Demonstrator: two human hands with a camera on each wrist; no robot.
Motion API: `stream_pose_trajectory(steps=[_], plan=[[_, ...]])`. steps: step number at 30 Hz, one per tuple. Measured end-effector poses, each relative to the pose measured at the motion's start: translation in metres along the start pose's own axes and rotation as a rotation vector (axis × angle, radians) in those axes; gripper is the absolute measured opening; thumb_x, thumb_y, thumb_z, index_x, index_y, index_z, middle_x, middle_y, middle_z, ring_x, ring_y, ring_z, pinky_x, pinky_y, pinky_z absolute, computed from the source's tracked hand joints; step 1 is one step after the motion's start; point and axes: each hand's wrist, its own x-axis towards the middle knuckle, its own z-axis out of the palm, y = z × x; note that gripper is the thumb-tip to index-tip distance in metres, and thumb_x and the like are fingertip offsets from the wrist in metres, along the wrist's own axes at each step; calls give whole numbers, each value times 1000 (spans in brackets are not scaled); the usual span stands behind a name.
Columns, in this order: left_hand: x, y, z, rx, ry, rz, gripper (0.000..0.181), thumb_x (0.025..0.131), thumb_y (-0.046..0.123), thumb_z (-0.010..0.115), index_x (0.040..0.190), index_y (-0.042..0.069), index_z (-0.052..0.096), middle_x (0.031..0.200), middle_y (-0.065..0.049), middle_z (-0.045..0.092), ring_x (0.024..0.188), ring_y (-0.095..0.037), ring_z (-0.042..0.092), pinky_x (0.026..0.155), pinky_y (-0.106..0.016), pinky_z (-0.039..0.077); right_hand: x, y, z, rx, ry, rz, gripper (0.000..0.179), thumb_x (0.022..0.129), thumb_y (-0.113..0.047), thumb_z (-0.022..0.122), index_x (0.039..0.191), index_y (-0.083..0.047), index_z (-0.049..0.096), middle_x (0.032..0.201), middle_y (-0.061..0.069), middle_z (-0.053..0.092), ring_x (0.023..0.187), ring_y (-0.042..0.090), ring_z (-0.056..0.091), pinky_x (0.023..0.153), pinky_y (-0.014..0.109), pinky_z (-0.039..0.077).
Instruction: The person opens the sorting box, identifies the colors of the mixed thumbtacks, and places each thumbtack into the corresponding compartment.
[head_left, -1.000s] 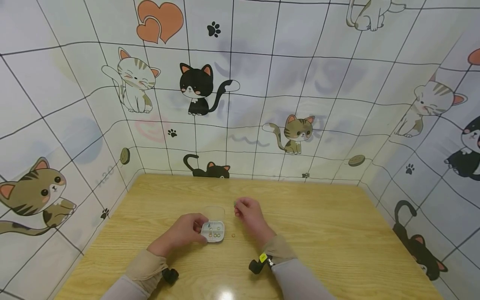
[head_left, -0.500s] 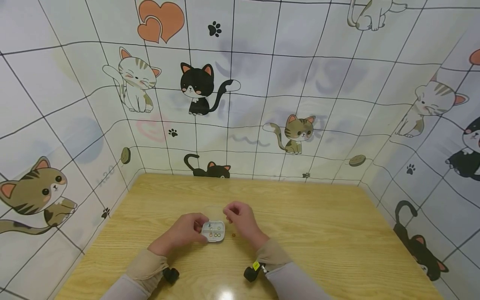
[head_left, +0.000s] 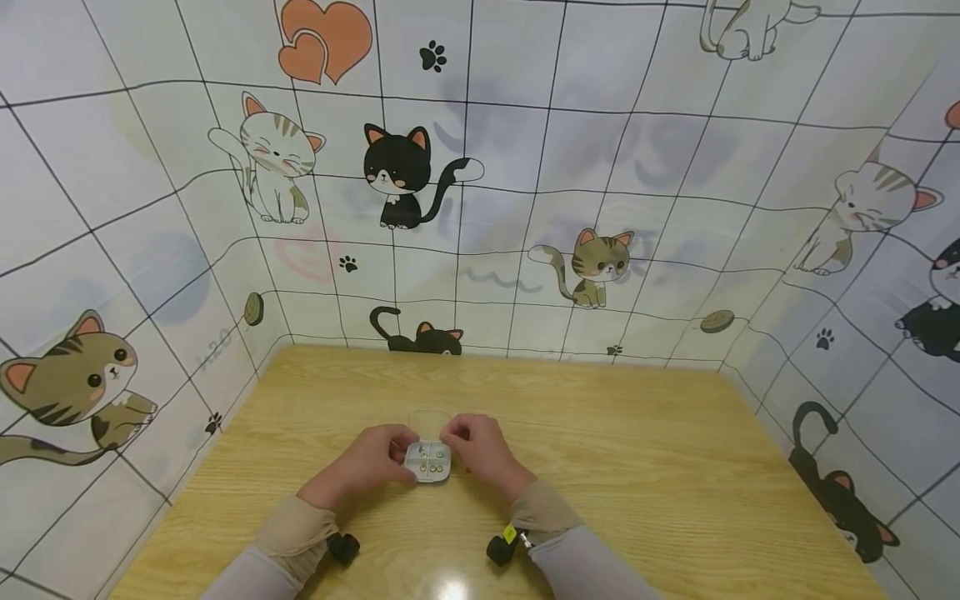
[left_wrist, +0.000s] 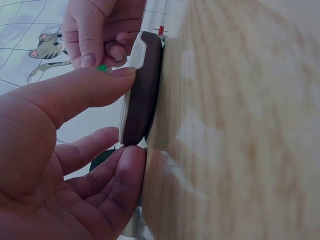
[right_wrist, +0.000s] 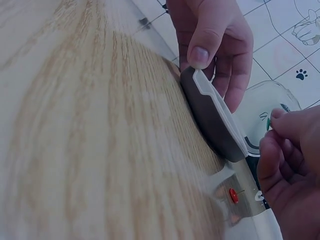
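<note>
A small white compartment box (head_left: pixel 428 478) with a dark underside lies on the table, its clear lid (head_left: pixel 430 414) swung back. My left hand (head_left: pixel 370 457) grips its left side, thumb on the near rim and fingers at the far side. Several tiny round pieces sit in its compartments. At the box's far right corner, my right hand (head_left: pixel 483 450) pinches a small green stud (right_wrist: pixel 268 123) between thumb and forefinger, mostly hidden by the fingertips. Beside the box, a red stud (right_wrist: pixel 233 195) with a thin metal pin lies on the table, partly behind my right hand in the head view.
The wood-grain table (head_left: pixel 637 483) reaches back to walls hung with a cat-print sheet (head_left: pixel 502 150). Black wrist cameras sit below both hands, one at the left wrist (head_left: pixel 343 548) and one at the right wrist (head_left: pixel 502 551).
My right hand has moved left and toward me, from right of the lid to the box's far right corner, still pinching the stud. My left hand stays on the box.
</note>
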Motion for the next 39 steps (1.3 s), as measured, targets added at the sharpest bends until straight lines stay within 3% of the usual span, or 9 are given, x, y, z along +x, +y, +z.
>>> stream_pose_trajectory(steps=[4,11,28,34,39], plan=[[1,0,0,2,1,-6,51,74,14,94,120,7,73,99,-1,69,89,-16,60,76,-25,50,0,3,1,-25,-14,-12,11,103,-16,70,94,-14,76,86,-3,68,71,9,57,60,24,49],[2,1,0,-2,-2,-4,49,75,13,94,119,8,73,99,-2,68,90,-18,60,75,-27,50,3,8,4,-105,15,-53,12,99,-13,74,87,-14,76,83,-6,69,80,6,57,75,23,47],[1,2,-1,-15,3,-5,49,75,11,94,118,6,73,98,-4,68,89,-19,59,73,-26,49,3,13,9,-136,74,-64,10,97,-12,77,88,-15,80,85,-7,73,80,5,59,77,23,50],[2,1,-1,-17,5,-3,49,75,10,94,119,5,72,97,-4,68,88,-18,59,73,-25,49,3,11,6,-151,63,-83,10,98,-12,75,89,-16,80,88,-6,75,84,5,62,80,25,52],[1,2,-1,-13,6,0,48,75,10,94,118,5,73,98,-5,69,88,-18,59,73,-25,49,4,11,-3,-136,5,-49,11,100,-15,73,93,-16,81,90,-8,74,85,7,63,79,26,53]])
